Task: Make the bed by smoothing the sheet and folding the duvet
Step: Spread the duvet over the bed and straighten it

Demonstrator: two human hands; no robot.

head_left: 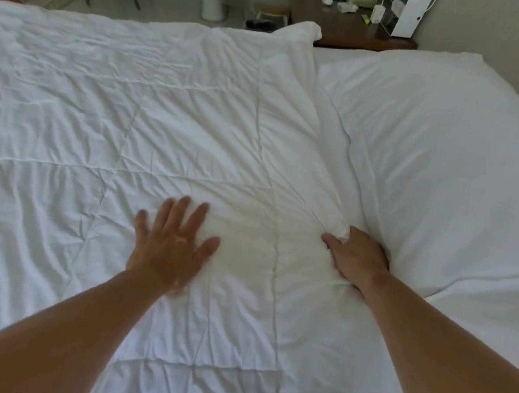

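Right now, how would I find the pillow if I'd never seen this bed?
The wrinkled, quilted duvet covers most of the view. The pillow lies against its right edge, nearer than the dark wooden nightstand. Unlike the duvet, it is smooth and puffy, with no stitched squares.

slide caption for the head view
Left hand pressed flat on the duvet, right hand gripping its bunched edge beside the pillow.

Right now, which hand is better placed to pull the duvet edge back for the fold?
Probably the right hand: it grips the bunched duvet edge beside the pillow. The left hand lies flat with fingers spread on the duvet's middle, holding nothing.
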